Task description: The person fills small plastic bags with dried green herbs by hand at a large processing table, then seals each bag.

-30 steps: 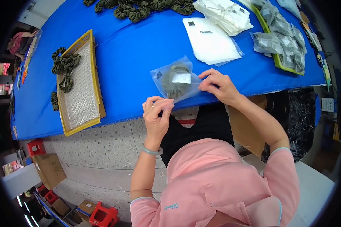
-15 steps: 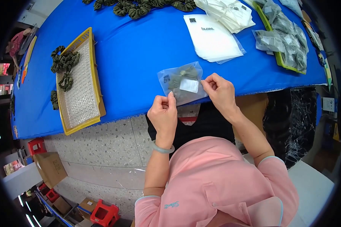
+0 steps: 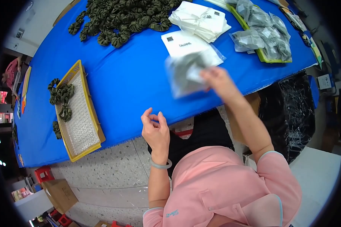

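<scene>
My right hand point(image 3: 220, 82) grips the right edge of a frosted plastic bag point(image 3: 181, 77), blurred by motion. A dark green scrunchie shows dimly through the bag, along with a white label. My left hand point(image 3: 155, 130) is over the table's front edge, fingers loosely bent and apart, nothing in it. Just beyond the held bag lies a stack of flat printed bags point(image 3: 185, 44), partly covered by it. To the right, a lime green tray point(image 3: 263, 56) carries several filled bags point(image 3: 269, 36).
A large pile of dark green scrunchies point(image 3: 129, 19) covers the far side of the blue tablecloth point(image 3: 129, 83). On the left, a yellow tray point(image 3: 96, 125) lined with bubble wrap has several scrunchies point(image 3: 62, 94) at its left rim. A tied bundle of bags point(image 3: 201, 20) lies at the back.
My left hand has let go of the filled bag and sits apart from it. My right hand has carried the bag away from my body, toward the printed bags. The camera view has shifted.
</scene>
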### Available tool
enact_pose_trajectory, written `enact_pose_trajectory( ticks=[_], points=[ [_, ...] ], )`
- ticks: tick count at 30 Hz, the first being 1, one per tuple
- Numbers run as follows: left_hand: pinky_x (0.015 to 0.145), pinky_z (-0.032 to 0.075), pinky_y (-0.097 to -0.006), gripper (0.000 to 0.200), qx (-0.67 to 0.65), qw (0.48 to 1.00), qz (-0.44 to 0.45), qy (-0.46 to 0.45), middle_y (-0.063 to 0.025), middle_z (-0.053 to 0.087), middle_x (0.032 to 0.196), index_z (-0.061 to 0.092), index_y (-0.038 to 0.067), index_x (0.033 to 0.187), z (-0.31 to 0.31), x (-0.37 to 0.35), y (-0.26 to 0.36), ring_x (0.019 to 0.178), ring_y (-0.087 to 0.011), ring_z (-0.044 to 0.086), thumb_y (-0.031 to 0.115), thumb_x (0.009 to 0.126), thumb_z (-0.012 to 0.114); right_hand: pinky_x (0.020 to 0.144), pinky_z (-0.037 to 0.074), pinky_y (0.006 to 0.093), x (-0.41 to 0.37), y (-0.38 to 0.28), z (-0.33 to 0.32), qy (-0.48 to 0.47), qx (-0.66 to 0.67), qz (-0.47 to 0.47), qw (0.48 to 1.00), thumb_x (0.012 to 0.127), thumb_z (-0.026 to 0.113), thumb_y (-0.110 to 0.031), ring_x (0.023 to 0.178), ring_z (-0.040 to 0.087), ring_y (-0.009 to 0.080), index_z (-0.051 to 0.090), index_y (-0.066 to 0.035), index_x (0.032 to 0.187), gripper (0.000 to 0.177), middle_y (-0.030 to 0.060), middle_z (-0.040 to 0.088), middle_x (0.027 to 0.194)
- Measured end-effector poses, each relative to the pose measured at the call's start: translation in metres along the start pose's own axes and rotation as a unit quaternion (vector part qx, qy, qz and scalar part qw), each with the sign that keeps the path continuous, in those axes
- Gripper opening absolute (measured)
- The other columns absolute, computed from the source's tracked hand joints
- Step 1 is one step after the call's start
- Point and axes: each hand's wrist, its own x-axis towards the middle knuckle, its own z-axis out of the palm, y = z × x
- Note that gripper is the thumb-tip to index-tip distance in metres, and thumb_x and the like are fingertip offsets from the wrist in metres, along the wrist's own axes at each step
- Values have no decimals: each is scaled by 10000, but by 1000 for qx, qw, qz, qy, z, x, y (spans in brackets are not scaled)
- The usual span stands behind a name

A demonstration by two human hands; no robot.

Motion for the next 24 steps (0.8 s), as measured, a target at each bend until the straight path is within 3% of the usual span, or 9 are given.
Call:
enact_pose_trajectory(
  ticks=[2, 3, 5, 8, 11, 13, 16, 18, 24],
  points=[
    [493, 423, -276, 137, -41, 999, -10, 10, -33, 594, 686, 628, 43, 998, -5, 0, 4, 496, -155, 485, 71, 866, 652, 628, 553, 231, 19, -22, -34, 191, 186, -61, 962, 955, 638, -276, 744, 651, 154, 599, 10, 1193, 374, 157, 675, 1000],
    [496, 422, -275, 132, -55, 998, -19, 27, -35, 596, 691, 634, 43, 995, -13, 3, 1, 500, -154, 486, 69, 866, 651, 699, 576, 257, 31, -18, -61, 173, 277, -93, 941, 980, 603, -334, 845, 667, 188, 531, 12, 1266, 455, 199, 623, 1192],
    [529, 432, -274, 99, -16, 995, 82, 51, -45, 609, 720, 661, 50, 940, -30, 20, -18, 538, -163, 504, 46, 841, 662, 722, 565, 253, 43, -28, -71, 206, 320, -30, 924, 1002, 553, -383, 870, 668, 181, 480, 37, 1340, 545, 210, 632, 1224],
    [573, 461, -306, 85, 91, 977, 132, 140, -55, 637, 763, 677, 55, 904, -89, 79, -42, 614, -192, 549, 49, 819, 671, 729, 522, 219, 41, -15, -46, 132, 198, -41, 970, 1010, 553, -313, 818, 644, 148, 541, 14, 1323, 453, 148, 674, 1143],
    [688, 517, -375, 141, 290, 929, 105, 202, -100, 681, 911, 688, 53, 949, -166, 154, -101, 776, -278, 635, 117, 828, 656, 708, 500, 202, 36, -13, -12, 110, 43, -66, 991, 1013, 550, -269, 749, 605, 126, 629, -21, 1237, 343, 101, 686, 1011],
    [747, 526, -399, 218, 366, 915, -8, 172, -111, 678, 936, 696, 57, 1002, -206, 195, -146, 836, -316, 646, 166, 814, 670, 691, 505, 220, 34, -8, -1, 83, -46, -78, 992, 1001, 571, -238, 738, 603, 126, 669, -18, 1165, 292, 98, 692, 956],
    [778, 528, -414, 287, 397, 907, -58, 128, -123, 657, 1030, 721, 59, 985, -227, 229, -206, 896, -327, 640, 250, 772, 703, 678, 505, 227, 31, -11, 17, 68, -84, -113, 988, 986, 593, -208, 718, 599, 128, 697, -19, 1099, 244, 95, 694, 909],
    [772, 525, -408, 277, 387, 908, -24, 157, -129, 649, 1038, 707, 58, 960, -222, 240, -235, 873, -322, 630, 255, 766, 710, 678, 500, 221, 31, -8, 21, 43, -102, -111, 988, 982, 593, -189, 705, 596, 133, 697, -14, 1088, 229, 95, 693, 892],
    [787, 516, -405, 295, 419, 903, -94, 15, -121, 639, 1063, 676, 64, 960, -223, 260, -191, 869, -309, 613, 282, 768, 728, 677, 502, 222, 32, -3, 33, 25, -124, -104, 987, 978, 596, -177, 702, 596, 136, 698, -10, 1082, 221, 96, 692, 883]
  ],
)
